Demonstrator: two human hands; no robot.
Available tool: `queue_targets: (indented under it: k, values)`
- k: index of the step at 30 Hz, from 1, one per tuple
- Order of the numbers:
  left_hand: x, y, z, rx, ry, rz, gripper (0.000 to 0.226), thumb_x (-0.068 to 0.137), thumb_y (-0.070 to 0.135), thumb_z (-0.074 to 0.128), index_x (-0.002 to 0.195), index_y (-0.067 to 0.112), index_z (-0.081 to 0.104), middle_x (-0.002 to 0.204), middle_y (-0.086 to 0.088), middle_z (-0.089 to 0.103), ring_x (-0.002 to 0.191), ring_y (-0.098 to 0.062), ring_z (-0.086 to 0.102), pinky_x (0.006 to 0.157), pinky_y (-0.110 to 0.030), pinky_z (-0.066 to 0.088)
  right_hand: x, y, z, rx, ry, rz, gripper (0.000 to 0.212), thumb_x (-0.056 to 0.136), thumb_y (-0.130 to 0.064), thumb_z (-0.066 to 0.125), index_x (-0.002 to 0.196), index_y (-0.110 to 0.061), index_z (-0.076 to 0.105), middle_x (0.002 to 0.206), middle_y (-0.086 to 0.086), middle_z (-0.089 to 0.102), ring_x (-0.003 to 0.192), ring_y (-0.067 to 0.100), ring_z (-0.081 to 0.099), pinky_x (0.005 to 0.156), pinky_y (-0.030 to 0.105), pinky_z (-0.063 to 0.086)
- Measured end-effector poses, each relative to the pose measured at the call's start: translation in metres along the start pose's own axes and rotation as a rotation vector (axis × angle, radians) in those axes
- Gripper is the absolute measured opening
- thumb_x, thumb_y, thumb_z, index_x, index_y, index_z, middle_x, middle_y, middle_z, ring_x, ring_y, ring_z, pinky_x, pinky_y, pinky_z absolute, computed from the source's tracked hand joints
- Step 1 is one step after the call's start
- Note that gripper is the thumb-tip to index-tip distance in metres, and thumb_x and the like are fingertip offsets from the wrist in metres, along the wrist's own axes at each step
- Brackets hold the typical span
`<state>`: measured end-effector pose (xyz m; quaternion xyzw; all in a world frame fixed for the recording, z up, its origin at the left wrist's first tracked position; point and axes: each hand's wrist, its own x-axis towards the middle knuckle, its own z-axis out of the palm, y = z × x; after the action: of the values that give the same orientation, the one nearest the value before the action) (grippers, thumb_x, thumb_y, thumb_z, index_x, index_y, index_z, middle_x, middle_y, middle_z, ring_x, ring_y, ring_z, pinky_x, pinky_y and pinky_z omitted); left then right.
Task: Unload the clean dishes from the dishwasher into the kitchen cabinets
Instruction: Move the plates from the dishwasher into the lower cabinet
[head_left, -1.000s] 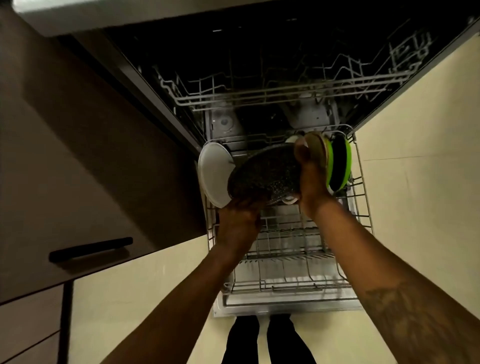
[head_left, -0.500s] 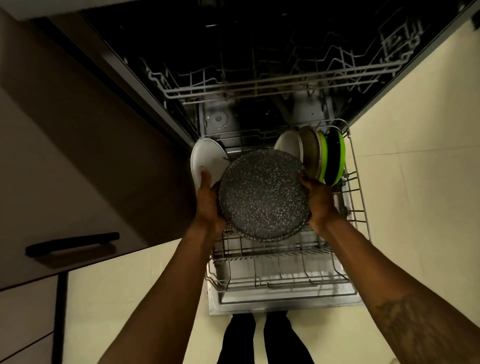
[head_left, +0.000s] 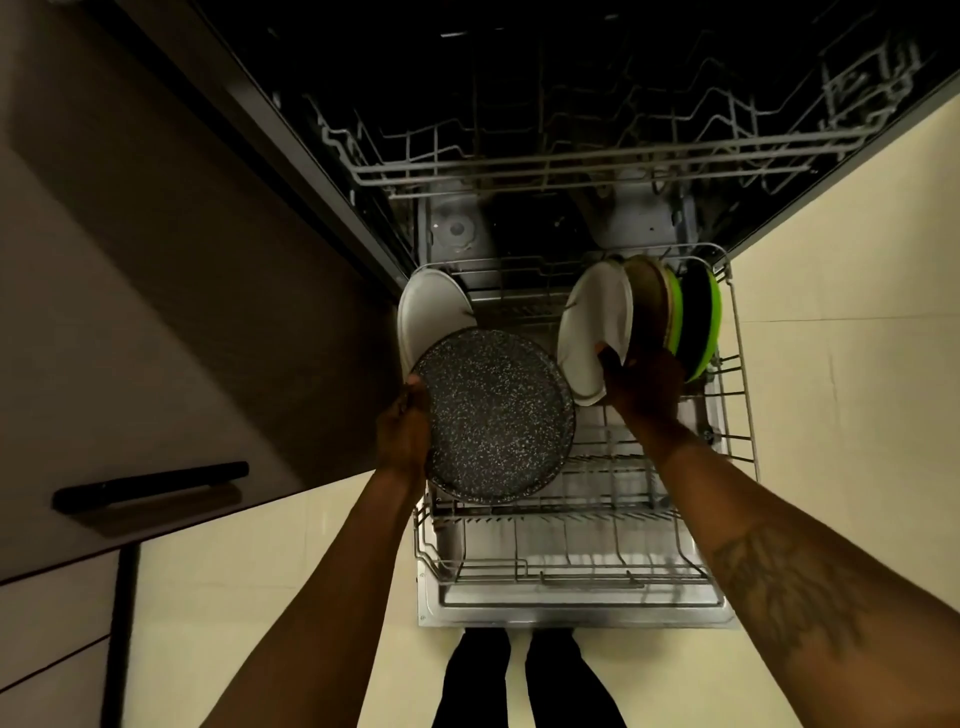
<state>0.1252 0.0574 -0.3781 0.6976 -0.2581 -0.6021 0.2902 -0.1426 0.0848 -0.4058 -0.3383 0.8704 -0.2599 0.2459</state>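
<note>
At nine o'clock in the view, a brown cabinet front carries a black bar handle (head_left: 150, 486). Just right of it the left hand (head_left: 402, 434) grips the speckled dark plate (head_left: 493, 415) by its nine o'clock edge, thumb on the rim and the other fingers hidden behind it. The plate is held tilted above the pulled-out lower rack (head_left: 571, 571), clear of the wires. Behind the plate, at its eleven o'clock, the left white plate (head_left: 428, 312) stands on edge in the rack's far left corner.

At two o'clock from the speckled plate, the right white plate (head_left: 597, 322) stands on edge. The right hand (head_left: 644, 384) holds it at its five o'clock rim, with the thumb laid on the plate's face and the remaining fingers curled behind. Touching that plate at three o'clock stands a brown plate (head_left: 649, 306), then a dark green-rimmed plate (head_left: 698, 322) against the rack's right wall.

At twelve o'clock in the view the upper rack (head_left: 571, 166) sits inside the dark dishwasher cavity. Cream floor tiles (head_left: 841, 415) fill three o'clock, and the person's dark-clad legs (head_left: 519, 680) stand at six o'clock.
</note>
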Motion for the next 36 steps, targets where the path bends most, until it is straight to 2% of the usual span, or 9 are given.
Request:
queue_targets:
  k: [4, 8, 12, 17, 19, 21, 23, 32, 36]
  values:
    - [0.004, -0.002, -0.011, 0.013, 0.021, -0.023, 0.043, 0.1, 0.052, 0.05, 0.122, 0.02, 0.069, 0.115, 0.0, 0.071, 0.107, -0.02, 0.066, 0.087, -0.035, 0.054, -0.006, -0.005, 0.007, -0.003, 0.061, 0.093, 0.037, 0.093, -0.029, 0.064, 0.114, 0.003, 0.066, 0.109, 0.024, 0.071, 0.103, 0.039, 0.067, 0.081, 0.038, 0.05]
    - [0.01, -0.012, -0.019, 0.075, 0.064, -0.036, 0.059, 0.081, 0.074, 0.057, 0.109, 0.026, 0.075, 0.112, 0.001, 0.074, 0.109, -0.027, 0.066, 0.102, -0.054, 0.05, -0.021, -0.013, -0.004, 0.013, 0.27, -0.022, 0.031, 0.098, -0.027, 0.054, 0.096, 0.002, 0.066, 0.082, 0.024, 0.069, 0.076, 0.037, 0.067, 0.058, 0.034, 0.041]
    - [0.0, -0.01, -0.022, 0.139, 0.106, -0.074, 0.04, 0.09, 0.064, 0.057, 0.096, 0.029, 0.074, 0.107, 0.001, 0.073, 0.105, -0.026, 0.065, 0.101, -0.05, 0.05, -0.036, -0.02, -0.028, 0.139, 0.416, 0.074, 0.039, 0.102, -0.027, 0.042, 0.111, 0.005, 0.062, 0.099, 0.026, 0.07, 0.09, 0.04, 0.067, 0.066, 0.032, 0.042]
    - [-0.01, -0.003, -0.022, 0.101, 0.133, -0.101, 0.039, 0.092, 0.059, 0.058, 0.101, 0.023, 0.071, 0.105, -0.001, 0.069, 0.103, -0.026, 0.062, 0.098, -0.04, 0.049, -0.053, -0.022, -0.042, 0.28, 0.277, 0.283, 0.035, 0.106, -0.021, 0.038, 0.126, 0.002, 0.055, 0.123, 0.026, 0.062, 0.115, 0.04, 0.058, 0.082, 0.031, 0.038]
    - [-0.01, 0.0, -0.02, 0.068, 0.115, -0.098, 0.058, 0.081, 0.067, 0.06, 0.111, 0.019, 0.072, 0.111, -0.004, 0.07, 0.107, -0.028, 0.063, 0.101, -0.046, 0.049, -0.064, -0.021, -0.039, 0.296, 0.198, 0.33, 0.035, 0.108, -0.022, 0.035, 0.128, -0.002, 0.055, 0.126, 0.024, 0.061, 0.118, 0.038, 0.056, 0.088, 0.034, 0.04]
    - [-0.014, 0.005, -0.019, 0.021, 0.081, -0.128, 0.073, 0.074, 0.071, 0.06, 0.122, 0.016, 0.069, 0.117, -0.006, 0.07, 0.11, -0.029, 0.064, 0.102, -0.047, 0.049, -0.077, -0.022, -0.037, 0.326, 0.157, 0.312, 0.034, 0.107, -0.022, 0.035, 0.124, -0.002, 0.058, 0.121, 0.023, 0.063, 0.115, 0.037, 0.058, 0.093, 0.041, 0.043]
    - [-0.021, 0.016, -0.019, -0.034, 0.036, -0.142, 0.057, 0.089, 0.059, 0.059, 0.124, 0.015, 0.069, 0.117, -0.007, 0.071, 0.108, -0.027, 0.065, 0.098, -0.041, 0.05, -0.091, -0.023, -0.034, 0.366, 0.154, 0.293, 0.038, 0.103, -0.027, 0.037, 0.118, 0.0, 0.061, 0.115, 0.022, 0.064, 0.111, 0.036, 0.058, 0.094, 0.044, 0.043]
    - [-0.049, 0.051, -0.027, -0.2, -0.148, -0.1, 0.054, 0.089, 0.055, 0.063, 0.124, 0.016, 0.071, 0.123, -0.011, 0.071, 0.111, -0.032, 0.068, 0.099, -0.049, 0.052, -0.127, -0.049, -0.05, 0.521, 0.177, 0.23, 0.023, 0.101, -0.024, 0.058, 0.107, -0.009, 0.074, 0.091, 0.004, 0.064, 0.091, 0.023, 0.058, 0.079, 0.027, 0.04]
    - [-0.069, 0.057, -0.032, -0.222, -0.257, -0.017, 0.059, 0.089, 0.06, 0.059, 0.129, 0.018, 0.067, 0.124, -0.01, 0.071, 0.113, -0.032, 0.068, 0.099, -0.054, 0.053, -0.143, -0.055, -0.052, 0.55, 0.157, 0.208, 0.026, 0.091, -0.017, 0.067, 0.069, -0.028, 0.075, 0.076, 0.001, 0.067, 0.083, 0.027, 0.062, 0.077, 0.041, 0.052]
